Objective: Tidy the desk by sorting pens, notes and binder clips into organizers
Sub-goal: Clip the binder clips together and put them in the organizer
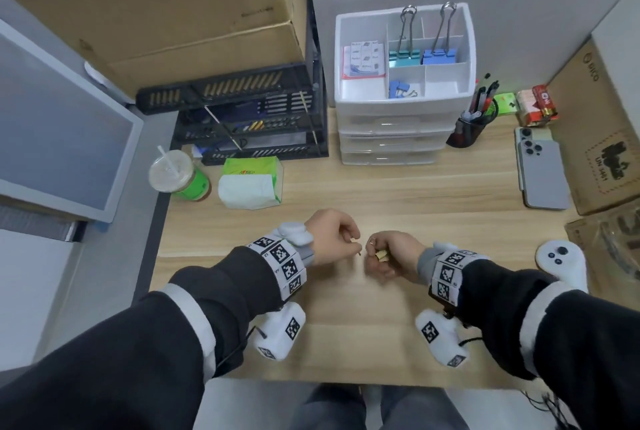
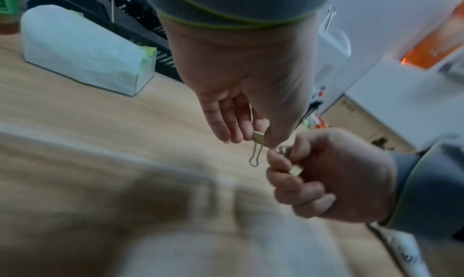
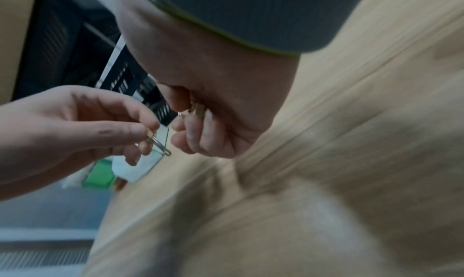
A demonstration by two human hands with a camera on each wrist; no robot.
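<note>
Both hands hover close together over the front middle of the wooden desk (image 1: pixel 346 325). My left hand (image 1: pixel 355 247) pinches a small yellow binder clip (image 2: pixel 258 138) between thumb and fingertips, its wire handle hanging down. My right hand (image 1: pixel 375 253) is curled round other yellow binder clips (image 1: pixel 381 255), partly hidden in the fist. At the back stands a white drawer organizer (image 1: pixel 467 49) whose top tray holds notes (image 1: pixel 363 59), a teal clip (image 1: pixel 403 57), a blue clip (image 1: pixel 438 55) and small blue clips (image 1: pixel 398 88). A black pen cup (image 1: pixel 465 132) with pens stands to its right.
A phone (image 1: pixel 540 170), batteries (image 1: pixel 536 104) and cardboard boxes line the right side. A white controller (image 1: pixel 561 263) lies at the right edge. A tissue pack (image 1: pixel 251 184), a drink cup (image 1: pixel 178 175) and black stacked trays (image 1: pixel 249 118) sit at the back left.
</note>
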